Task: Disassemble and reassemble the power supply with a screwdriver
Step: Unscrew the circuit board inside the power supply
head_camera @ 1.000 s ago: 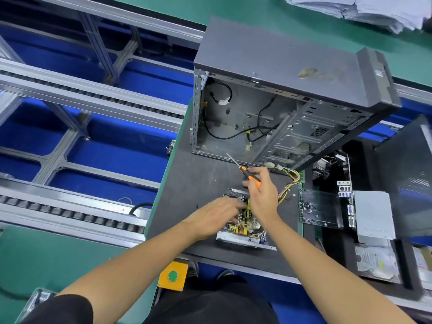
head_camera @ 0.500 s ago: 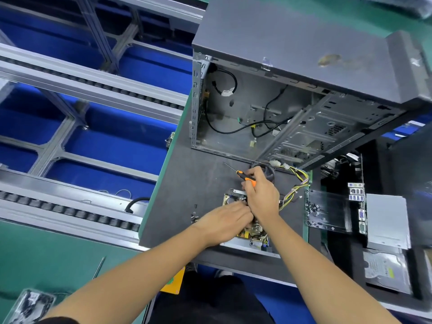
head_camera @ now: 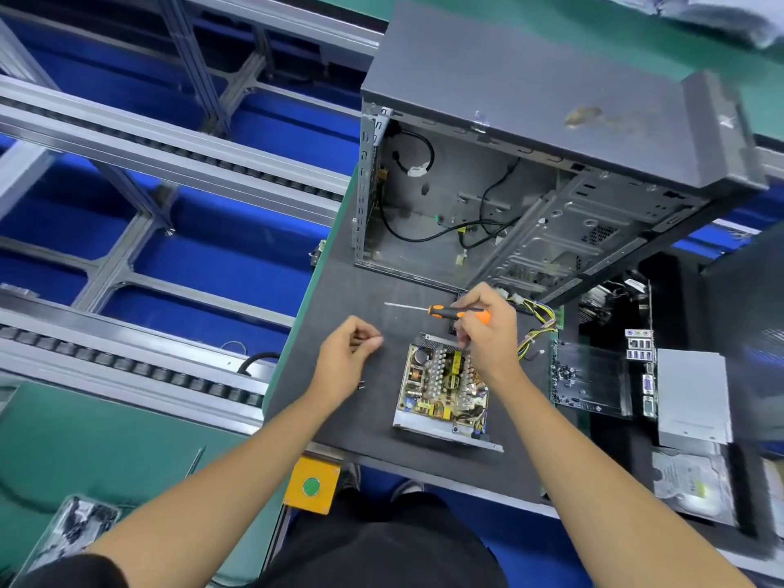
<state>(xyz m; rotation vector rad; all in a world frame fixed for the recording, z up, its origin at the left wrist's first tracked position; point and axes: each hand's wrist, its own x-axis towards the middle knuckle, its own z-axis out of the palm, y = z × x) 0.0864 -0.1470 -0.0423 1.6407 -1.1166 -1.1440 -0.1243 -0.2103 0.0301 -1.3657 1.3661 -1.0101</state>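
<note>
Head view: opened power supply exposes its circuit board.

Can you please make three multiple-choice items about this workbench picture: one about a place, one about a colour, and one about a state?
1. Where does the open power supply lie?
A. Inside the computer case
B. On the dark mat, nearer the person than the case
C. On the conveyor rollers

2. What colour is the screwdriver handle?
A. Orange with black
B. Blue
C. All red

3. How is the screwdriver at this moment?
A. Lying alone on the mat
B. Standing in a screw on the board
C. Held in the right hand, its shaft pointing left, off the board

Answers:
1 B: the unit rests on the dark mat in front of the computer case.
2 A: the grip shows orange with black parts.
3 C: the right hand's fingers wrap the handle, and the tip hangs over the mat.
</note>
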